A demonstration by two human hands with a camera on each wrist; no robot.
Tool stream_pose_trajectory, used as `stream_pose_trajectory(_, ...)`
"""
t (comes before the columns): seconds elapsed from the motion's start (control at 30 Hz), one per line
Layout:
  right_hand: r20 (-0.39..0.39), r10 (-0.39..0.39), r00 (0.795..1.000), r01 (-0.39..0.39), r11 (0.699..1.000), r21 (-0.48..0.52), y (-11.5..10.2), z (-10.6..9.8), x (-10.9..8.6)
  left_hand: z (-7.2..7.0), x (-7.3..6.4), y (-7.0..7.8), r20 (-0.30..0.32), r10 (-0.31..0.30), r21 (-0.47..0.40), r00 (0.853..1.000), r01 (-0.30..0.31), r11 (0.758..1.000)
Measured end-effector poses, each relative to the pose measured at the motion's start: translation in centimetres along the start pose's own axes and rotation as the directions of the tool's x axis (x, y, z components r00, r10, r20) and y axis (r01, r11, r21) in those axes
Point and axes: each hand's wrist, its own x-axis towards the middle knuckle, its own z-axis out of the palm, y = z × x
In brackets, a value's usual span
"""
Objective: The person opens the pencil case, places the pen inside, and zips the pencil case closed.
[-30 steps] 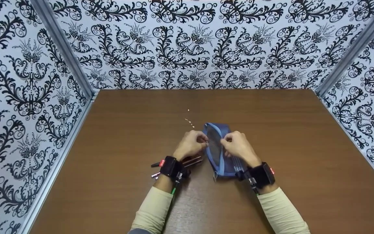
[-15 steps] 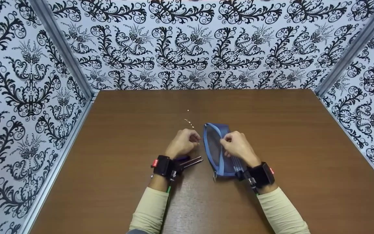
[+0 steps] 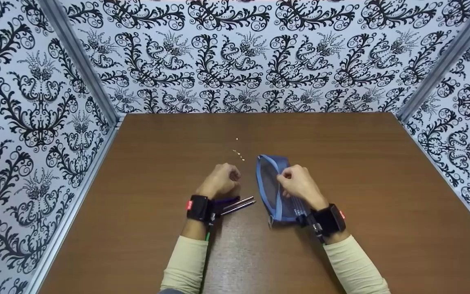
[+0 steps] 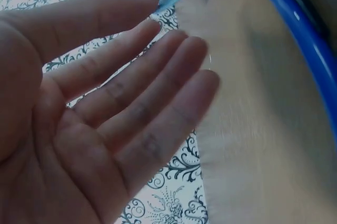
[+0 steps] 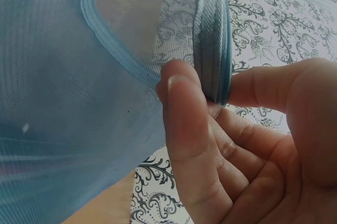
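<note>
A blue mesh zipper pouch (image 3: 267, 181) lies on the table with its mouth spread apart. My right hand (image 3: 301, 184) pinches the zipper edge (image 5: 210, 40) on its right side between thumb and fingers. Slim pale sticks (image 3: 299, 205) show through the mesh beneath that hand. To the left of the pouch, my left hand (image 3: 221, 180) hovers with nothing in it, its fingers loosely bent in the left wrist view. Several pens (image 3: 239, 205) lie below this hand, partly hidden by the wrist; a blue one (image 4: 300, 24) runs along the right of the left wrist view.
Small shiny bits (image 3: 239, 154) lie on the brown table (image 3: 169, 143) beyond the hands. White walls with black scrollwork (image 3: 235, 53) enclose the table's back and sides. A metal ring (image 3: 270, 221) hangs at the pouch's near corner.
My left hand has let go of the pouch's left edge and moved left, uncovering more of the pens. My right hand stays at the zipper edge.
</note>
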Motion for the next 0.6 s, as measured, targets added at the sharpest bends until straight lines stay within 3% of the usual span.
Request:
stream_pose_trajectory(0.23,0.003,0.003,1.000,-0.003,1.000,0.014,0.0,-0.1,-0.1,-0.7,-0.8,0.0,0.135,-0.133,0.094,0.982,0.121,0.988)
stream_pose_trajectory(0.6,0.000,-0.002,1.000,0.002,1.000,0.007,-0.1,0.0,0.0,-0.9,-1.5,-0.6,0.156,-0.226,0.135,0.962,0.206,0.969)
